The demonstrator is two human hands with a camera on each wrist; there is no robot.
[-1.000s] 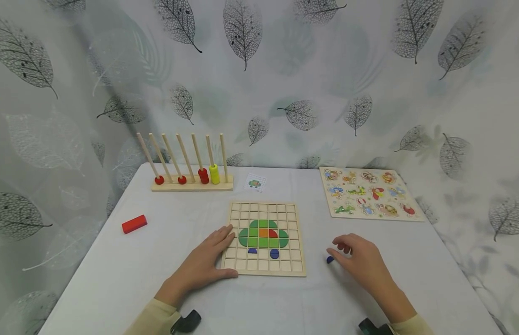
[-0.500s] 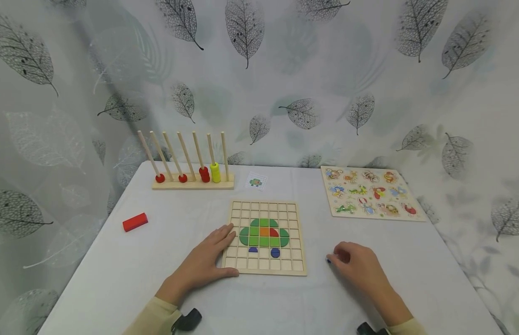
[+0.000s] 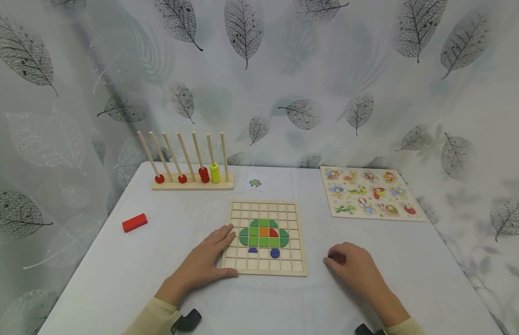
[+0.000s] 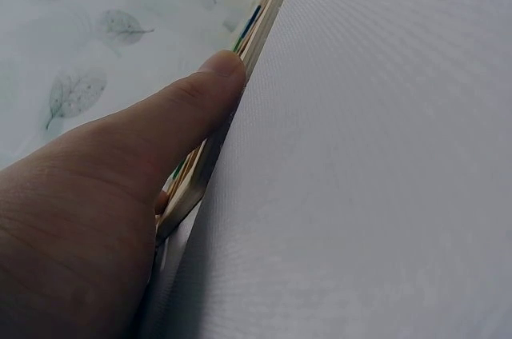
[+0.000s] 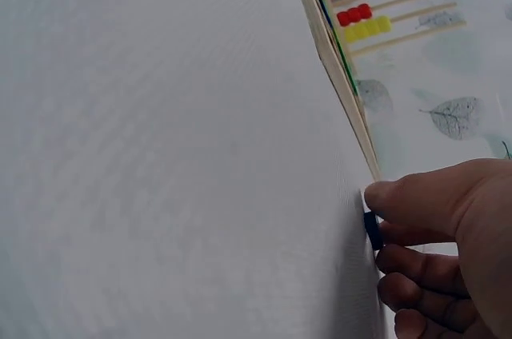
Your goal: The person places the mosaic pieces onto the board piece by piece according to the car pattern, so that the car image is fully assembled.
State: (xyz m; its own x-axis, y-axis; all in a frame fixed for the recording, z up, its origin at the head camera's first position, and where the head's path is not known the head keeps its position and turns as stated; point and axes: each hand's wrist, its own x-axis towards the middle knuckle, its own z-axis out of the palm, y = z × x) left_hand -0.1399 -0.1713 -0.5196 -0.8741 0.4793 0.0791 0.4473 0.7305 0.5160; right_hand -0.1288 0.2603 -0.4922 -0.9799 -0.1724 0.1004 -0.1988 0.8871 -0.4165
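Blue piece (image 5: 373, 229) sits pinched between my right hand's (image 3: 354, 267) thumb and curled fingers (image 5: 416, 265), low on the worktop (image 3: 129, 274), at 3 o'clock of the grid board (image 3: 264, 270). My left hand (image 3: 202, 266) lies flat, fingers straight, on the board's 8 o'clock corner.

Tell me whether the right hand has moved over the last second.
Yes. The right hand has slid slightly down the frame, toward the person, relative to the grid board, its fingers closing over the small blue piece.
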